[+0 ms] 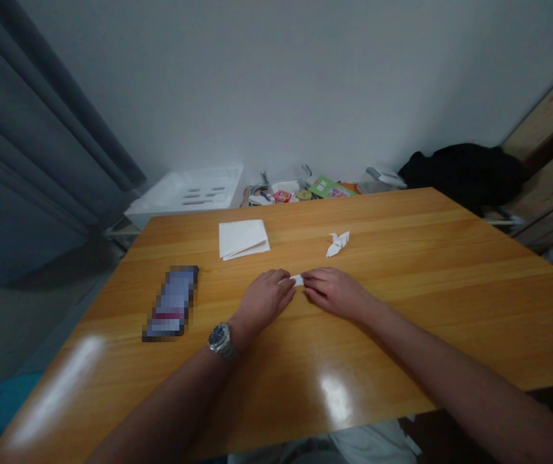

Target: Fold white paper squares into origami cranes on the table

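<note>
Both my hands rest on the wooden table point(402, 303) near its middle. My left hand point(264, 299), with a wristwatch on its wrist, and my right hand point(334, 293) press their fingertips together on a small folded piece of white paper point(296, 280); most of the paper is hidden under the fingers. A finished white paper crane point(338, 243) lies beyond my right hand. A stack of white paper sheets point(242, 238) lies beyond my left hand.
A phone point(171, 303) lies to the left of my left hand. Behind the table's far edge stand a white plastic tray point(187, 191), a clutter of small colourful items point(300, 189) and a black bag point(460, 171). A grey curtain hangs at left.
</note>
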A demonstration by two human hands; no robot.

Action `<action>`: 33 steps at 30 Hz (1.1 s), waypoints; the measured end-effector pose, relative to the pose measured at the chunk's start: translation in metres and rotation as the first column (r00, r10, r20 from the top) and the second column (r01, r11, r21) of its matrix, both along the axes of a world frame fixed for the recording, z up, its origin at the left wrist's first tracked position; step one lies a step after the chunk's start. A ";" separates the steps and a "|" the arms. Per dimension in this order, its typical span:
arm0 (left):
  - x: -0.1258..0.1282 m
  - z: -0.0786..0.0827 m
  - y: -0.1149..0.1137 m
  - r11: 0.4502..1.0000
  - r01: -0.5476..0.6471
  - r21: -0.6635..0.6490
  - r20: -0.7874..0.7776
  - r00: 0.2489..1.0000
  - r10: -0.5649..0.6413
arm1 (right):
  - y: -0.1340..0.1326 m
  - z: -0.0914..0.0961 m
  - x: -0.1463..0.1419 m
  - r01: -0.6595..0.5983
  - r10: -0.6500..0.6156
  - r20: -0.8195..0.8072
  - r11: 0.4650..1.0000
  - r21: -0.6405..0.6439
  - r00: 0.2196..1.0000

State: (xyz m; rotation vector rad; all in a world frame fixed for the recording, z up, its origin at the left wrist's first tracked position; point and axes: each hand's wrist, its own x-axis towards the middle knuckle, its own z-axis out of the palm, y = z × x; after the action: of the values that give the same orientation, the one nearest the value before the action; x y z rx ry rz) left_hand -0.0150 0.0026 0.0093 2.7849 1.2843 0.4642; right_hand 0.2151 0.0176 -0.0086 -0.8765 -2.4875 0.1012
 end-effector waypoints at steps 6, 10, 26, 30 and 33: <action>-0.004 -0.006 0.007 0.999 0.014 -0.030 0.122 0.992 -0.011 | 0.007 -0.003 0.006 -0.047 0.012 -0.192 0.983 -0.180 0.981; -0.005 -0.008 0.008 0.998 0.038 -0.042 0.127 0.991 -0.032 | 0.010 -0.006 0.007 -0.081 0.026 -0.240 0.972 -0.221 0.970; -0.004 -0.015 0.008 0.997 0.067 -0.040 0.205 0.977 -0.058 | 0.012 -0.009 0.004 -0.064 0.026 -0.210 0.982 -0.177 0.977; -0.004 -0.017 0.009 0.997 0.064 -0.051 0.231 0.972 -0.050 | 0.012 -0.010 0.004 -0.065 0.026 -0.212 0.981 -0.182 0.977; -0.004 -0.016 0.010 0.996 0.064 -0.068 0.255 0.966 -0.045 | 0.012 -0.009 0.004 -0.064 0.024 -0.210 0.981 -0.185 0.977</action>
State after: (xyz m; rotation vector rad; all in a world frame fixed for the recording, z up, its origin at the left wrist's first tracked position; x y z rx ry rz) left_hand -0.0192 0.0124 -0.0072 2.5876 1.1413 0.7245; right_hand 0.2191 0.0294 -0.0175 -0.8402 -2.3289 0.4307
